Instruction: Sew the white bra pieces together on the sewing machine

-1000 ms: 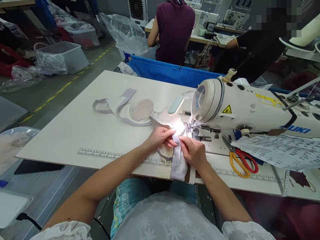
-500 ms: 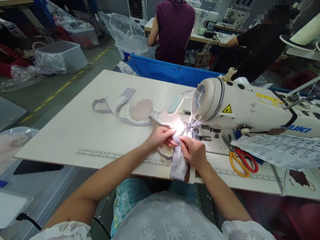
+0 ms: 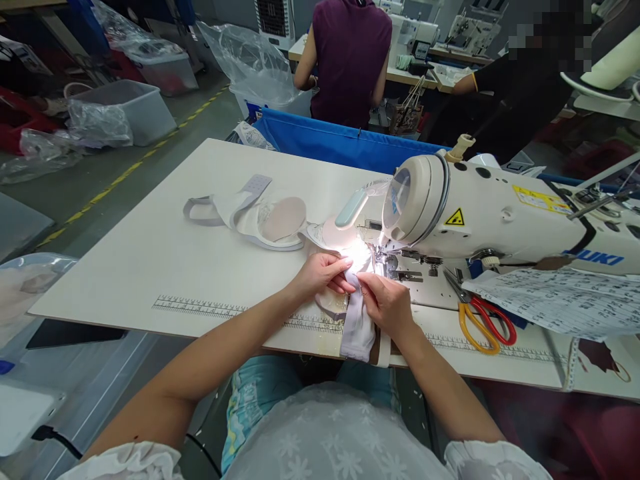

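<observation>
A white bra (image 3: pixel 273 223) with pale pink pads lies across the table, its far cup and strap stretched out to the left. Its near end runs beside the needle area of the sewing machine (image 3: pixel 450 207), under a bright lamp glow. My left hand (image 3: pixel 325 275) pinches the band edge just left of the presser foot. Close beside it, my right hand (image 3: pixel 387 300) grips the same band between thumb and fingers. The band's loose end hangs over the table's front edge between my hands. Glare hides the stitching spot.
Scissors (image 3: pixel 483 320) with yellow and red handles lie right of the machine, beside a printed sheet (image 3: pixel 565 300). A ruler strip (image 3: pixel 200 307) runs along the table's front (image 3: pixel 125 267). Behind hangs a blue cloth bin (image 3: pixel 340 137); two people sit beyond it.
My hands and the bra stay almost still. The person in purple at the back has shifted an arm slightly.
</observation>
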Motion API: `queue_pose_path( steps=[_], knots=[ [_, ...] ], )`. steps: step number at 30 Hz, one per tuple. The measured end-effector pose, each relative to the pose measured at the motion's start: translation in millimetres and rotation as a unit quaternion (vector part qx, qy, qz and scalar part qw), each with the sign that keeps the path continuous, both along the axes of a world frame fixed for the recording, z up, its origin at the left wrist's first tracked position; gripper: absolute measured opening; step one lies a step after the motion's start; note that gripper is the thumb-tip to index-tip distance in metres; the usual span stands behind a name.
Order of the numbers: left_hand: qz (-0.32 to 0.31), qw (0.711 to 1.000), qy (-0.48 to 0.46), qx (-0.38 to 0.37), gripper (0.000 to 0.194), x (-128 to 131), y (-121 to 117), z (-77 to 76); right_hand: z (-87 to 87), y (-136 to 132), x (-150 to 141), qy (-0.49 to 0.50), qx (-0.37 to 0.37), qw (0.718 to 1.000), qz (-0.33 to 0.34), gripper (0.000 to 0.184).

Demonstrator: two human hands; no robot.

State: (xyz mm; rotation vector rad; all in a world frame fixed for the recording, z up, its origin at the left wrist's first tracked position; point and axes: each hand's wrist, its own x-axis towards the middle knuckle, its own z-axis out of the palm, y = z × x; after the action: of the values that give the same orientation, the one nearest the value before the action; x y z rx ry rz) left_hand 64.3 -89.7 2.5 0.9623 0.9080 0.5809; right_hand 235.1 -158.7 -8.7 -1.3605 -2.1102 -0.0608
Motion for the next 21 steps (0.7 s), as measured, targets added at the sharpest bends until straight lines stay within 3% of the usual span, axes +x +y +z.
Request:
queue_pose_path(
  steps=[21],
  knots=[
    [-0.015, 0.999, -0.020, 0.022, 0.041, -0.9, -0.8, -0.7, 4.9, -0.8, -4.5, 0.018, 0.014, 1.000, -0.016, 0.019]
  ],
)
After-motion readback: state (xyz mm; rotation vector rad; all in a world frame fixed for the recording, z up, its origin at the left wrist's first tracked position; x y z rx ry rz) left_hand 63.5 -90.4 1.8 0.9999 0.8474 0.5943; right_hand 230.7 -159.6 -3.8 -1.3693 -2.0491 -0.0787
